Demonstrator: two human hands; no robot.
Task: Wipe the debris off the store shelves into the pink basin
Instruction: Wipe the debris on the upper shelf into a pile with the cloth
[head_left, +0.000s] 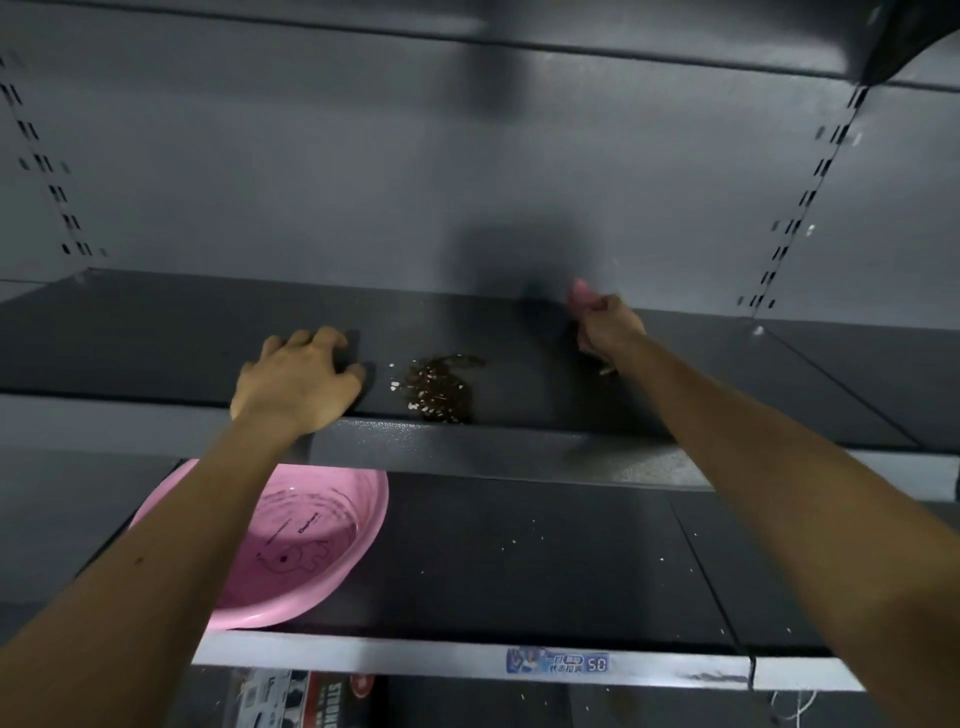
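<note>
On the lower shelf (519, 561), pink basin (375, 499) at left, on the upper shelf (156, 343) above, debris pile (436, 387) near the front edge, left hand (298, 379) resting empty beside it, farther back, right hand (608, 325) clenched round a blurred pink handle (583, 295)

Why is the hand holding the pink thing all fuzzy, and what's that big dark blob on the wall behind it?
Head view: the right hand and the pink handle it grips are blurred, likely from moving. Head view: the blob is a soft shadow on the back wall. Head view: the debris and left hand look sharper.
</note>
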